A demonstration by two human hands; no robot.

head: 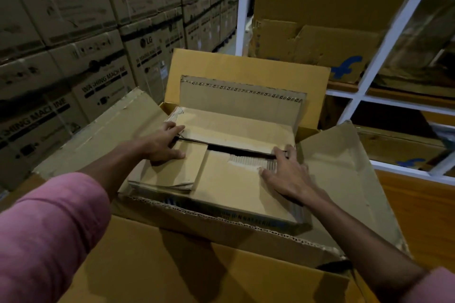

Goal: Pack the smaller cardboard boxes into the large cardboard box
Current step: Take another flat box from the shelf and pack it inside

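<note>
A: Large box (246, 64) open, flaps splayed left, right, far and near. Contents?

B: Small box (236, 187) sits inside, filling most of the opening, its far flap (241, 96) upright. Torn top layer shows corrugation near the right hand (285, 174).

A: Hands?

B: Left hand (160, 145) lies flat on the small box's left flap (172, 170), fingers spread, tips at the edge of the middle flap. Right hand is flat on the right part, fingers wide. Neither grip closes on anything; both press open-palmed.

A: Surroundings?

B: Stacked cartons (86, 32) on the left, white rack (384, 61) on the right.
</note>
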